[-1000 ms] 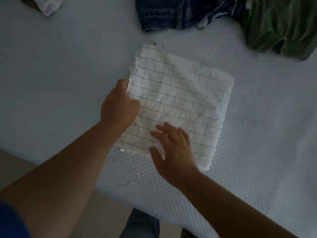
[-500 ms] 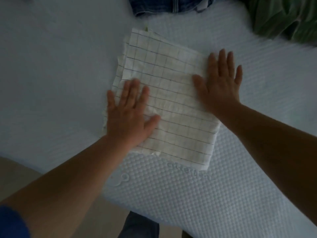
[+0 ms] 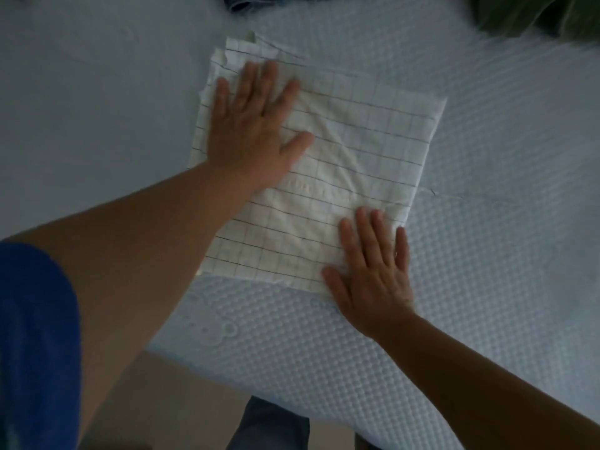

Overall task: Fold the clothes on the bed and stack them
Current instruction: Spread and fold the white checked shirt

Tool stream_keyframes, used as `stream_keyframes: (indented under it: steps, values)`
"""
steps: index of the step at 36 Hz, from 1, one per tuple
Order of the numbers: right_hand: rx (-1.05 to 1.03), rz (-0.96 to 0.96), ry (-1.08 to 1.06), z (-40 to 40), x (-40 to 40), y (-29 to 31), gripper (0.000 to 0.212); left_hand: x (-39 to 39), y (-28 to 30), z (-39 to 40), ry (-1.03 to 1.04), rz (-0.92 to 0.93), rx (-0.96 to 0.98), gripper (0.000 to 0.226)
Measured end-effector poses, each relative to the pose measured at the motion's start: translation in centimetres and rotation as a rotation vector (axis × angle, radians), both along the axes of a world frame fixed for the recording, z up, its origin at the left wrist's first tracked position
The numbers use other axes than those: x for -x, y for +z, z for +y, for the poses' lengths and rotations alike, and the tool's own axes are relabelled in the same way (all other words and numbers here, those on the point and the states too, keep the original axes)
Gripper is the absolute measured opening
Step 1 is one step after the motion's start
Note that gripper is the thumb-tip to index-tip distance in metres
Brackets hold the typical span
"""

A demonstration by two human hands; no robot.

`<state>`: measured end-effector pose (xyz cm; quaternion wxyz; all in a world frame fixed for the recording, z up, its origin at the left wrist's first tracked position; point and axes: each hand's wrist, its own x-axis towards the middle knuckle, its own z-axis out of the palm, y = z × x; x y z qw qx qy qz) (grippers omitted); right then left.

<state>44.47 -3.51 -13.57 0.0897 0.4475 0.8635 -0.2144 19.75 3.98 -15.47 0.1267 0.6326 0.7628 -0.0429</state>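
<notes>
A white garment with a thin dark grid pattern (image 3: 363, 151) lies folded into a rough square on the pale blue bed (image 3: 487, 254). My left hand (image 3: 253, 128) presses flat on its upper left part, fingers straight and spread. My right hand (image 3: 373, 271) lies flat on its near right corner, fingers straight. Neither hand grips the cloth.
Blue denim (image 3: 259, 0) shows at the top edge and a green garment (image 3: 535, 14) at the top right corner. The bed's near edge runs diagonally across the bottom, with floor and a trouser leg (image 3: 269, 427) below it.
My left hand slid up the garment towards its far left corner. My right hand left the far right side and now presses the near right corner.
</notes>
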Motion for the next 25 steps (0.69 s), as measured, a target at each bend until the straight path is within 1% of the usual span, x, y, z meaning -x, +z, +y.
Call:
stream_keyframes:
  steps: [3, 5, 8, 10, 12, 14, 16, 17, 18, 19, 20, 21, 23, 25]
  values:
    - [0.030, -0.009, 0.003, 0.0, -0.1, 0.6, 0.071, 0.3, 0.8, 0.5, 0.060, -0.026, 0.010, 0.071]
    - [0.055, -0.014, 0.008, -0.4, 0.0, 1.5, 0.077, 0.2, 1.8, 0.5, 0.120, -0.103, -0.031, 0.064]
    - [0.048, -0.008, 0.073, -1.5, 0.3, 2.8, 0.086, -0.2, 4.2, -1.4, 0.279, -0.248, -0.172, 0.051]
    - [0.042, 0.003, 0.147, -2.3, 0.8, 3.3, 0.088, -0.4, 6.0, -4.5, 0.388, -0.299, -0.277, 0.043]
    - [0.041, -0.018, 0.192, -2.7, 1.8, 3.5, 0.091, -1.1, 7.3, -8.4, 0.523, -0.308, -0.321, 0.032]
    - [0.049, -0.065, 0.221, -2.3, 3.0, 3.3, 0.089, -2.1, 8.0, -12.5, 0.683, -0.325, -0.318, 0.019]
    - [0.059, -0.096, 0.247, -1.5, 4.2, 3.0, 0.082, -3.3, 8.5, -15.7, 0.933, -0.399, -0.264, 0.007]
    - [0.055, -0.105, 0.255, -1.1, 4.9, 2.8, 0.081, -3.9, 8.3, -16.9, 1.086, -0.447, -0.208, 0.011]
    - [0.045, -0.112, 0.257, -0.7, 5.5, 2.7, 0.082, -4.4, 8.0, -17.8, 1.239, -0.522, -0.138, 0.016]
    - [0.030, -0.119, 0.258, -0.4, 6.2, 2.5, 0.083, -4.8, 7.6, -18.4, 1.379, -0.646, -0.075, 0.024]
    - [0.020, -0.134, 0.267, -0.1, 6.7, 2.4, 0.085, -5.0, 7.3, -18.8, 1.497, -0.824, -0.036, 0.033]
    - [0.011, -0.155, 0.277, 0.0, 7.2, 2.1, 0.087, -5.2, 7.1, -18.9, 1.599, -1.012, -0.032, 0.036]
    - [-0.006, -0.190, 0.289, 0.0, 7.9, 1.7, 0.094, -5.3, 7.0, -18.5, 1.739, -1.313, -0.100, 0.028]
    - [-0.011, -0.211, 0.300, -0.3, 8.4, 1.6, 0.104, -5.2, 6.9, -17.6, 1.831, -1.501, -0.193, 0.022]
